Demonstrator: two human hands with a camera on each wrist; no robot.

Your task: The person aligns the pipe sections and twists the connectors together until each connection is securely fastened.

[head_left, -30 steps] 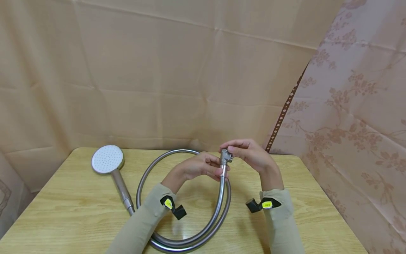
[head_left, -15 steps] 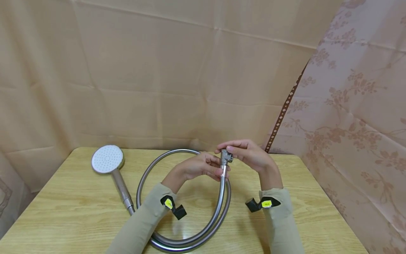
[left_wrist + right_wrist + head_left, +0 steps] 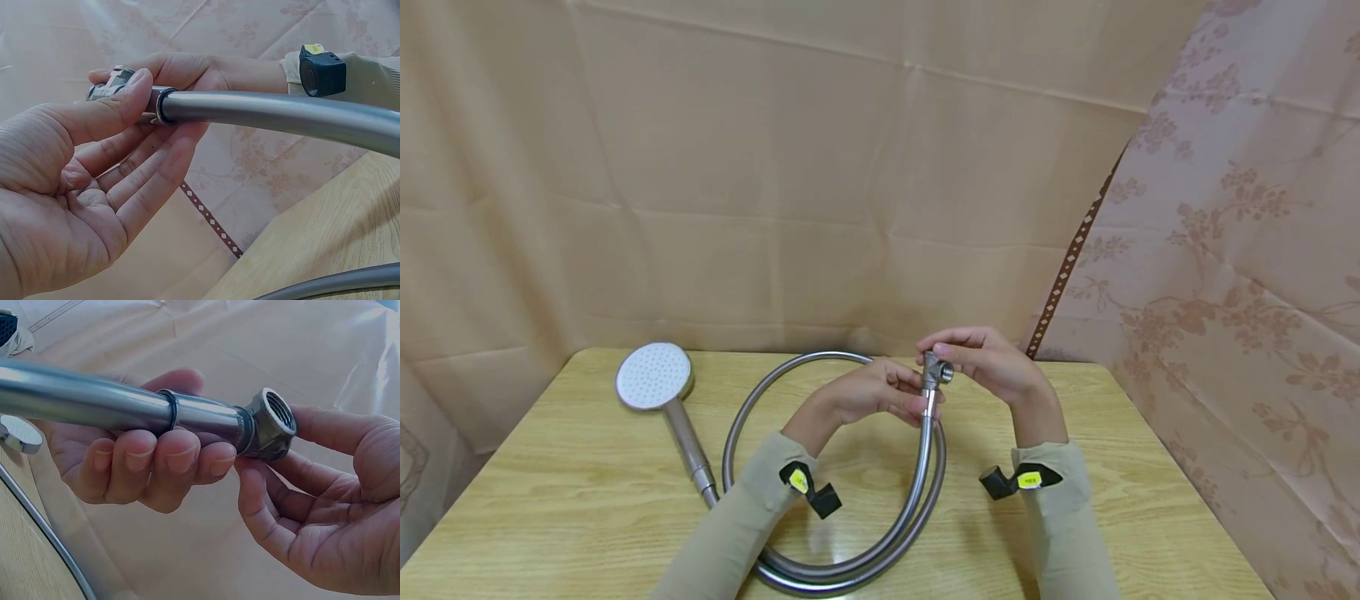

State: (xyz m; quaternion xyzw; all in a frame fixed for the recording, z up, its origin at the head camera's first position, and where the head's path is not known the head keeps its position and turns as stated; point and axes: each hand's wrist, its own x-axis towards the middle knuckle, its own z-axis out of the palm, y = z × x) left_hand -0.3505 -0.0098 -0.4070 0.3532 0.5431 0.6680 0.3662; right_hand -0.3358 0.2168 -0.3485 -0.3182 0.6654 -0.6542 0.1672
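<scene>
My left hand point(image 3: 868, 392) grips the smooth metal end of a shower hose point(image 3: 922, 454), thumb on one side and fingers on the other. At the tip of that end sits a small metal elbow fitting point(image 3: 270, 428), its threaded opening facing the camera in the right wrist view. My right hand point(image 3: 988, 362) pinches this fitting between thumb and fingers. In the left wrist view the left thumb covers part of the hose end, and the fitting point(image 3: 112, 84) shows beyond it. The hose's other end joins a round shower head point(image 3: 653, 377) lying on the left.
The hose loops in a wide coil on the wooden table point(image 3: 1045, 533), passing under the left forearm. A beige cloth point(image 3: 820, 167) hangs behind the table, and a floral cloth point(image 3: 1240, 275) hangs along the right.
The fitting has turned on the hose end under my right fingers, so its side opening shows more toward the camera. My left hand and the shower head stay in place.
</scene>
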